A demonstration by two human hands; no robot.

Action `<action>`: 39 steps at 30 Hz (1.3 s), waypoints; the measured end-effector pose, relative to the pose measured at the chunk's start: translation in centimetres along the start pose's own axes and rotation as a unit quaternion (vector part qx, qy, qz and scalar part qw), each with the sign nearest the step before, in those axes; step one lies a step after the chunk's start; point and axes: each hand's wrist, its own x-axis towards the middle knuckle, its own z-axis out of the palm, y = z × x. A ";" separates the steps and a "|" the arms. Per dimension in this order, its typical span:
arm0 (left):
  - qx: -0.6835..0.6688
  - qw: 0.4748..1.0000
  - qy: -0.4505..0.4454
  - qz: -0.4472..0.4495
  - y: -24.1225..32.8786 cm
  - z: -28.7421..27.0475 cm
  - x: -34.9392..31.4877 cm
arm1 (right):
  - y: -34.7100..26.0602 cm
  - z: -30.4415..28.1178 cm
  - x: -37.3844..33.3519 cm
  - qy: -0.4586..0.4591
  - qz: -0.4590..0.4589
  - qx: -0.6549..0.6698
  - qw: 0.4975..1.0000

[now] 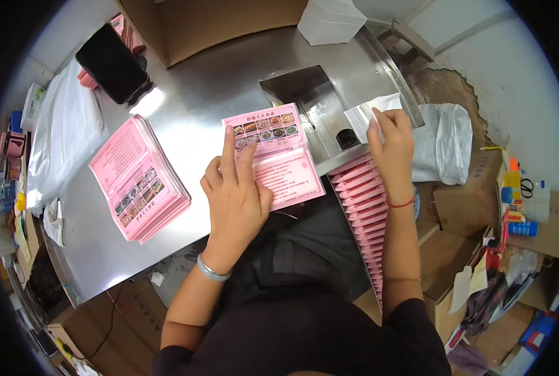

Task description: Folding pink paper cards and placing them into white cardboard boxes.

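Note:
Spread over an unfolded pink printed leaflet [289, 169] on the metal table, my left hand [232, 182] has its fingers stretched out and presses the sheet down. The leaflet carries small food pictures on its upper half and text below. My right hand [392, 141] has curled fingers pinching the near edge of a small stack of white paper pieces [380, 105]; its fingertips are partly hidden. To the left lies a thick stack of similar pink leaflets [138, 182]. Below my right wrist runs a long row of overlapping pink folded pieces [362, 219].
A dark phone [112, 62] stands propped at the far left, beside a white plastic bag [66, 138]. An open cardboard box [229, 28] and a white paper stack [331, 22] are at the back. The table has a rectangular cutout [308, 100]. Right stands a silvery bag [445, 144].

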 end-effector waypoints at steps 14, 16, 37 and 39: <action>-0.227 0.956 -0.165 0.089 0.0 -1.1 2.8 | -9.6 3.9 -1.7 -0.206 -0.162 0.057 0.963; -0.281 0.934 -0.180 0.124 2.6 -1.6 3.0 | -7.6 7.1 -0.2 -0.297 -0.201 -0.026 0.933; -0.081 0.991 -0.080 0.077 -0.2 0.5 0.2 | -0.3 0.0 -0.9 -0.042 -0.011 0.016 0.999; -0.113 0.986 -0.102 0.073 -0.2 0.3 -0.2 | 0.6 -0.8 -0.9 -0.052 -0.012 0.035 0.998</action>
